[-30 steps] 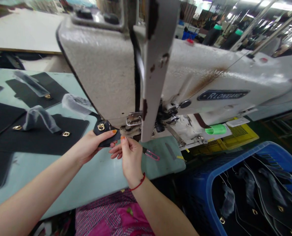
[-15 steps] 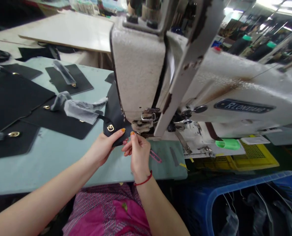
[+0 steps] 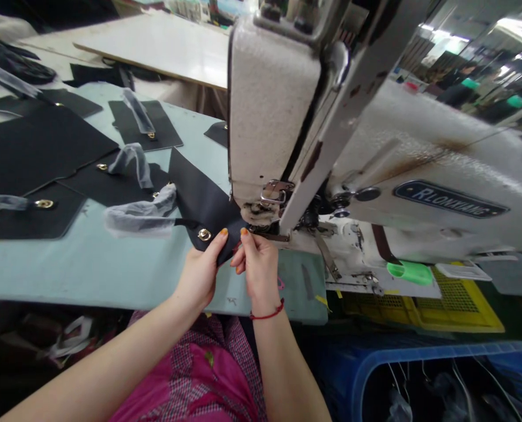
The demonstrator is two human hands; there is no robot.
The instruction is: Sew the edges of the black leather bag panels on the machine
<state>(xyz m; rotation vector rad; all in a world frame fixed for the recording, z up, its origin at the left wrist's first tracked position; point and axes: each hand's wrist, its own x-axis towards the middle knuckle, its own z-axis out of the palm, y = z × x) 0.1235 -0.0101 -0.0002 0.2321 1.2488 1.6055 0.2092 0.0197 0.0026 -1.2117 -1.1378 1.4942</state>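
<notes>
the flat black leather-like panel (image 3: pixel 206 190) slants over the pale green desk (image 3: pixel 124 266), its right edge reaching beneath the grey-white metal sewing machine head (image 3: pixel 272 105). our left hand (image 3: pixel 203 271) has its grip clenched on the near edge, thumb uppermost, just beside the gold oval clasp (image 3: pixel 204 235). a clear plastic-wrapped strap (image 3: pixel 140 217) trails left from there. our right hand (image 3: pixel 261 265) has thumb and forefinger together at the panel's near right side; we cannot tell what that grip pinches. the desk's front edge passes beneath our wrists. leftward, pale green surface gives us room; rightward, the machine head stands close.
</notes>
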